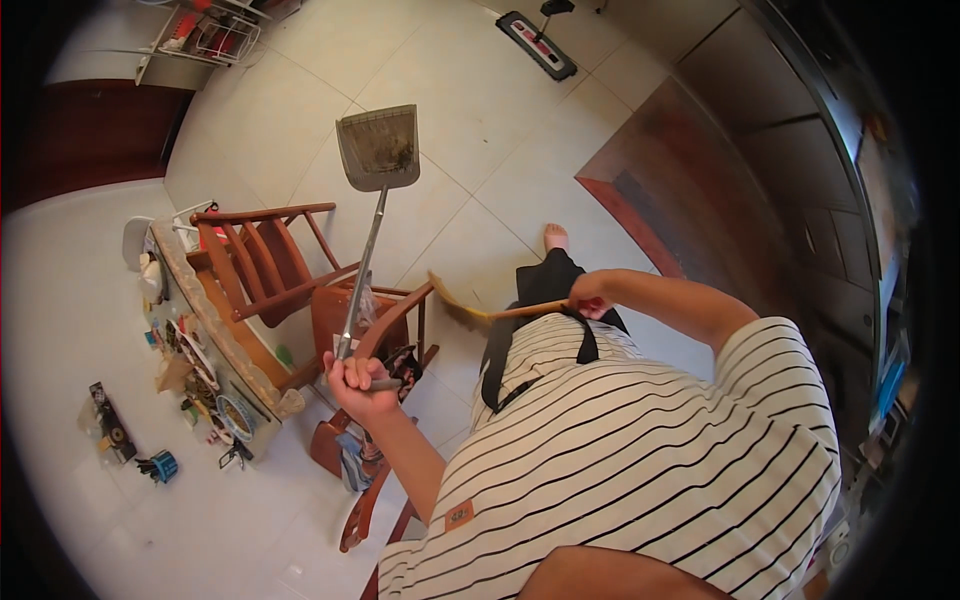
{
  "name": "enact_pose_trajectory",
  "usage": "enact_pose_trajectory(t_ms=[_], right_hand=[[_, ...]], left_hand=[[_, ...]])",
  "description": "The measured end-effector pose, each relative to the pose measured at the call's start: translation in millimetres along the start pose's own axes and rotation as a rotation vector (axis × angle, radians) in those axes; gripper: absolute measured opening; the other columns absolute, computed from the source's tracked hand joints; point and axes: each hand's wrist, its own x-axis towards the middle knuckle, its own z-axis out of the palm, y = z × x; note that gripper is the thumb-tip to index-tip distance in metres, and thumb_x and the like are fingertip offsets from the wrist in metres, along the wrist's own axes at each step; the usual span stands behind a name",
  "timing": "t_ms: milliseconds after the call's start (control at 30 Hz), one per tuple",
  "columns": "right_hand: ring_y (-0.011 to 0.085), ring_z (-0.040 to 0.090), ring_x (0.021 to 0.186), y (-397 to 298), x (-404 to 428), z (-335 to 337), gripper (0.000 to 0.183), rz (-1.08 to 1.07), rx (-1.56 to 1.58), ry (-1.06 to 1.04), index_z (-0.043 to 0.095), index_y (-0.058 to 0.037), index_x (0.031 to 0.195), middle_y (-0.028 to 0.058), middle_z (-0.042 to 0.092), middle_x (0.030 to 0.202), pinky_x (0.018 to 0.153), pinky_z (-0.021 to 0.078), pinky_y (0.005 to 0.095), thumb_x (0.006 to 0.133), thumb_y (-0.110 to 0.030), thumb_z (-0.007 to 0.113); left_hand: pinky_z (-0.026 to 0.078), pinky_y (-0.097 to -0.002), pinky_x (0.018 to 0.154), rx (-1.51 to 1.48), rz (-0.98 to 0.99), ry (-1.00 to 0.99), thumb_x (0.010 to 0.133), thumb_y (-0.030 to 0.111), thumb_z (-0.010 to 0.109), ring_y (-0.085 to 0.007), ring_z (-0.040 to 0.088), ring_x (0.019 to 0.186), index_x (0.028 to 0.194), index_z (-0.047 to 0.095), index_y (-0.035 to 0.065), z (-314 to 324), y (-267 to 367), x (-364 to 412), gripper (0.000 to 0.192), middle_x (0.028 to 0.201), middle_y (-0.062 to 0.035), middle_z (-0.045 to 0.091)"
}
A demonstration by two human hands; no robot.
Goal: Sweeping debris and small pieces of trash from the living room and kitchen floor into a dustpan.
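Note:
My left hand grips the metal handle of a long-handled dustpan. The pan is grey, its inside marked with dark dirt, and it points away from me over the tiled floor. My right hand is closed around the wooden handle of a broom, held across the front of my waist. The broom's yellowish head reaches left beside a chair, and its bristles are partly hidden and blurred. One bare foot shows on the tiles beyond my dark trousers.
Wooden chairs stand at my left by a table with a cloth edge. Several small items and a patterned bowl are near it. A flat mop lies ahead, dark cabinets line the right, and a wire rack stands far left.

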Motion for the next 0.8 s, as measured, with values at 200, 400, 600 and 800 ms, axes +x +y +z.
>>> enact_pose_trajectory(t_ms=[200,400,600,800], right_hand=[[0.0111,0.044,0.041,-75,1,-64,0.006,-0.067,0.090,0.160,0.050,-0.0045,0.067,0.0038,0.049,0.051,0.036,0.0362,0.0255,0.071,-0.006,0.054],[0.0129,0.039,0.036,-161,-27,-219,0.002,-0.253,-0.042,0.395,0.053,-0.0033,0.068,0.0059,0.043,0.046,0.030,0.0281,0.0269,0.066,-0.003,0.053],[0.0259,0.054,0.046,-220,-83,-182,0.015,-0.606,-0.613,0.844,0.054,-0.0003,0.077,0.0143,0.054,0.056,0.045,0.0428,0.0374,0.066,-0.009,0.048],[0.0228,0.055,0.085,-149,-109,-168,0.030,-0.948,-0.460,0.918,0.052,-0.0051,0.098,0.0118,0.058,0.085,0.072,0.0415,0.0322,0.068,-0.006,0.047]], left_hand=[[0.039,-0.0243,0.046,-0.034,0.128,0.102,0.080,0.006,0.039,-0.0077,0.033,0.037,0.087,0.056,0.0104,29,-17,-13,0.019,0.045,0.0028,0.035],[0.039,-0.0239,0.047,-0.067,0.157,0.121,0.081,0.006,0.039,-0.0081,0.035,0.037,0.087,0.055,0.0090,37,-31,-15,0.017,0.046,0.0013,0.039],[0.041,-0.0219,0.045,-0.035,0.190,0.215,0.081,0.005,0.041,-0.0079,0.035,0.037,0.086,0.053,0.0084,44,-40,-2,0.013,0.047,0.0025,0.038],[0.040,-0.0208,0.045,-0.045,0.117,0.238,0.080,0.005,0.042,-0.0066,0.035,0.037,0.086,0.051,0.0125,37,-43,36,0.013,0.047,0.0039,0.038]])
